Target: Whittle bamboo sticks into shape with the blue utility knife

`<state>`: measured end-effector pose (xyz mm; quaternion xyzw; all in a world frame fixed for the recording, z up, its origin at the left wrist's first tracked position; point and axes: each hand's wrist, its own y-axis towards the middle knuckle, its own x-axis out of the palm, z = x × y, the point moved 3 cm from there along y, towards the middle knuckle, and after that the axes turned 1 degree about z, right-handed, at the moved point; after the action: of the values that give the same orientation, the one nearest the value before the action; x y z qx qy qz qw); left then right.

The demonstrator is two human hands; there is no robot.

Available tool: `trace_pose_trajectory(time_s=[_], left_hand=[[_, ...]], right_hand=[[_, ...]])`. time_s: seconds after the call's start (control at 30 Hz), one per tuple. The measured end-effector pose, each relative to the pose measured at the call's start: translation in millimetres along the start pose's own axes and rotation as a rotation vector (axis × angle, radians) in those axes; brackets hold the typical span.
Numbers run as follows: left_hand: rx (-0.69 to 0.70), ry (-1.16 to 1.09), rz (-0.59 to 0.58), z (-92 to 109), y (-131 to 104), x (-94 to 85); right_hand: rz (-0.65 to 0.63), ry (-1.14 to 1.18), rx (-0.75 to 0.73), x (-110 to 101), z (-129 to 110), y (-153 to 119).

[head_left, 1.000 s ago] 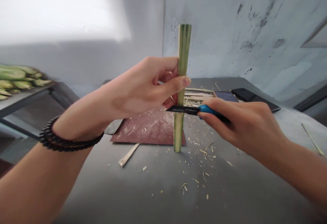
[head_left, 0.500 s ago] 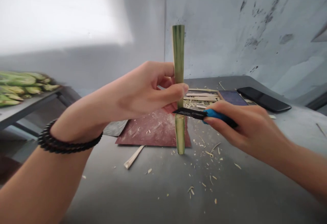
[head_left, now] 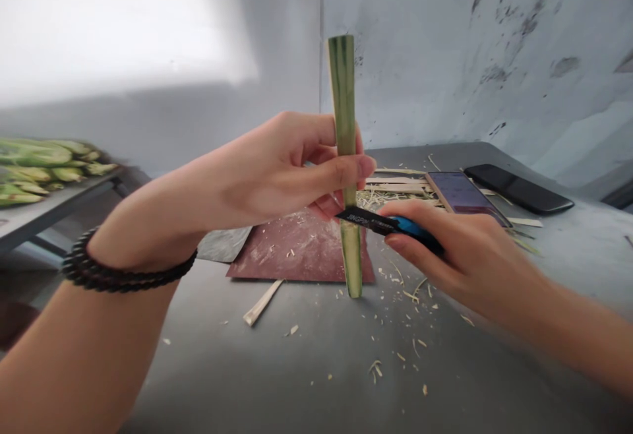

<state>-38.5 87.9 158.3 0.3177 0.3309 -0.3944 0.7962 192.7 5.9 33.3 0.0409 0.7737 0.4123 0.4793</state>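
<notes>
A green plant stalk stands nearly upright, its lower end on the grey table. My left hand is closed round its middle, thumb across the front. Below the thumb the stalk's green skin is cut away and pale flesh shows. My right hand grips a utility knife with a blue and black handle. Its black blade lies across the stalk just under my left fingers, touching it at the top of the pale part.
A dusty reddish-brown sheet lies behind the stalk, over a grey sheet. Shavings and pale strips are scattered about. Two phones lie at the right back. Green stalks are piled on a side table.
The stalk's top has tipped slightly to the left and its foot slightly to the right. The knife has shifted a little left and turned slightly. Both hands keep their grip.
</notes>
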Motion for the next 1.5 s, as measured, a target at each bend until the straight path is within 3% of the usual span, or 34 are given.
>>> trace_pose_trajectory(time_s=[0.63, 0.9, 1.5], left_hand=[[-0.001, -0.055, -0.058, -5.5, -1.0, -0.8], [-0.025, -0.043, 0.017, -6.5, -0.2, 0.9], [-0.032, -0.038, 0.024, -5.7, -2.1, 3.4]], right_hand=[[0.052, 0.062, 0.077, 7.7, -5.5, -1.6], [0.014, 0.111, 0.158, 11.9, -7.2, 0.2], [-0.027, 0.159, 0.221, 10.2, -17.2, 10.0]])
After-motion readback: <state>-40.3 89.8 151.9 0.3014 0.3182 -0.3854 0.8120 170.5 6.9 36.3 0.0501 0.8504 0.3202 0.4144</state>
